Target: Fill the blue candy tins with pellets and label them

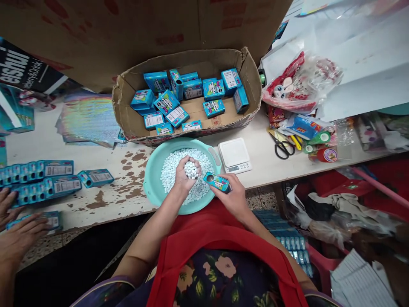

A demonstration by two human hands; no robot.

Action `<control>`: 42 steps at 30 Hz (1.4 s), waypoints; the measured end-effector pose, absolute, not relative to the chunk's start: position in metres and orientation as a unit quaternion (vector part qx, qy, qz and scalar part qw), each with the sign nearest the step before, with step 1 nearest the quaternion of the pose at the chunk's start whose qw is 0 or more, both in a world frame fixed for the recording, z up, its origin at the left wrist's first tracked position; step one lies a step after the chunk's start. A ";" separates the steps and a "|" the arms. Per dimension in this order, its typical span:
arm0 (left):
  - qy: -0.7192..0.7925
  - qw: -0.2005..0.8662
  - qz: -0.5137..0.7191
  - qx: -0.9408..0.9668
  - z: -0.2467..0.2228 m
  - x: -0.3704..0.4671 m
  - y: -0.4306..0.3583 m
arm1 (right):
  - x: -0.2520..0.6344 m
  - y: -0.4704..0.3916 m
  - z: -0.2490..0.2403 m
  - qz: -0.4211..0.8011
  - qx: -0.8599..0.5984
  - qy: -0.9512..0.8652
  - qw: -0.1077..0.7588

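My left hand [183,176] is cupped around a heap of small pale candies [191,170], just above the turquoise basin [148,187]. More of the same candies [171,164] fill the basin's bottom. In my right hand [234,194] is a small blue candy box [218,182], tilted, with its end towards my left hand and a dark round opening at that end. The box hangs over the basin's right rim. Beyond the basin stands a cardboard box [119,100] holding several blue candy boxes [166,102], some lying flat and some on edge.
A white digital scale [234,152] sits right of the basin. Scissors [281,147], tape rolls and plastic bags [306,85] lie farther right. At the left, another person's hands [24,232] touch rows of blue boxes [47,183]. Shiny sheets [89,117] are stacked behind.
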State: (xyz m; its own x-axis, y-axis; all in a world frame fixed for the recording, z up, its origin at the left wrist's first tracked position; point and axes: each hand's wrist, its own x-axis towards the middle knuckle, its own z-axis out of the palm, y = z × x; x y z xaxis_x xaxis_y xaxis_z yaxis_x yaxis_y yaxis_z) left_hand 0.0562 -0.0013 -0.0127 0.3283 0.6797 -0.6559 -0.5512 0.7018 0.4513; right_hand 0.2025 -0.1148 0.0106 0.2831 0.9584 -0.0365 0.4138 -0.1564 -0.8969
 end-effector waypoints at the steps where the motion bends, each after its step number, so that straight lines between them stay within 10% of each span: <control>1: 0.427 0.805 0.398 0.104 0.000 0.058 -0.003 | 0.198 -0.111 0.011 0.317 -0.681 -0.525 0.401; 42: 0.515 0.618 0.517 0.292 0.027 0.063 -0.005 | 0.175 -0.078 0.015 0.343 -0.647 -0.583 0.352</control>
State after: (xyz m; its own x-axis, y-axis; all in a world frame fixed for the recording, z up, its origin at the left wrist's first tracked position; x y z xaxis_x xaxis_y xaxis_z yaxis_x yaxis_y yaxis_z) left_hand 0.0632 -0.0047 0.0274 -0.0647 0.9399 -0.3352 -0.3389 0.2953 0.8933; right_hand 0.1745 -0.0779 0.0151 0.0842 0.9958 -0.0345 0.5129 -0.0731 -0.8553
